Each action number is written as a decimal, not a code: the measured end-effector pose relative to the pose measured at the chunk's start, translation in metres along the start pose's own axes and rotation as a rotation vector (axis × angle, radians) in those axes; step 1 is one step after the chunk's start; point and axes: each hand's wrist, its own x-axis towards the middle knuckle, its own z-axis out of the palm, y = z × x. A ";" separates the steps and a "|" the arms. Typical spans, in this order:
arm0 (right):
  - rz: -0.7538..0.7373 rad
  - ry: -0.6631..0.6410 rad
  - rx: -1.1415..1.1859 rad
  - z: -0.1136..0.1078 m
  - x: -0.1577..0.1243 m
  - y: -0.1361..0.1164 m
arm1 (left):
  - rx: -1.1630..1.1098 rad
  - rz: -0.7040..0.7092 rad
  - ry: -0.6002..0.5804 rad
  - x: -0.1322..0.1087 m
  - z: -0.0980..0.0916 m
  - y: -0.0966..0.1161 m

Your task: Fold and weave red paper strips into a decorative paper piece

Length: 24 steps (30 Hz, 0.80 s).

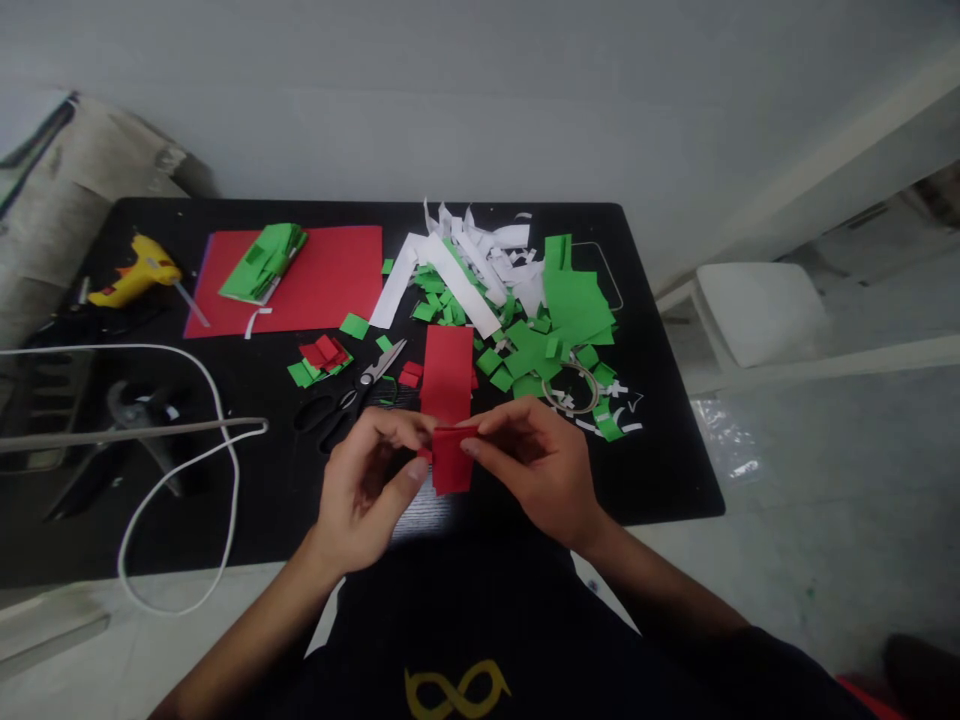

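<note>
Held above the near edge of the table is a folded strip of red paper (452,465), its flap hanging toward me. My right hand (536,460) pinches its right side between thumb and fingers. At the left edge my left hand (371,480) is closed, with its fingertips on the fold and a small red bit near the thumb. Behind the fold lies a longer red paper strip (448,365); whether the two are joined, I cannot tell. Just left are black-handled scissors (352,395), blades apart. A little pile of red and green paper squares (322,358) lies beyond them.
White paper strips (469,275) and green paper scraps (577,305) are heaped at the back right, with a ring (570,388) among them. Red sheets (337,280) lie back left, near a yellow glue gun (142,272). A white cable (232,470) loops over the left edge near pliers (142,420).
</note>
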 end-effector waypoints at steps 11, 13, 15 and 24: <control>0.044 0.001 -0.020 0.003 0.001 -0.006 | 0.251 -0.075 0.152 0.003 0.012 0.002; 0.056 -0.027 -0.020 0.003 0.003 -0.007 | 0.265 -0.077 0.148 0.002 0.012 0.002; 0.061 -0.047 -0.049 0.002 0.004 -0.008 | 0.273 -0.077 0.140 0.002 0.012 0.003; -0.008 -0.056 -0.131 0.001 0.006 -0.011 | 0.271 -0.066 0.121 0.000 0.011 0.005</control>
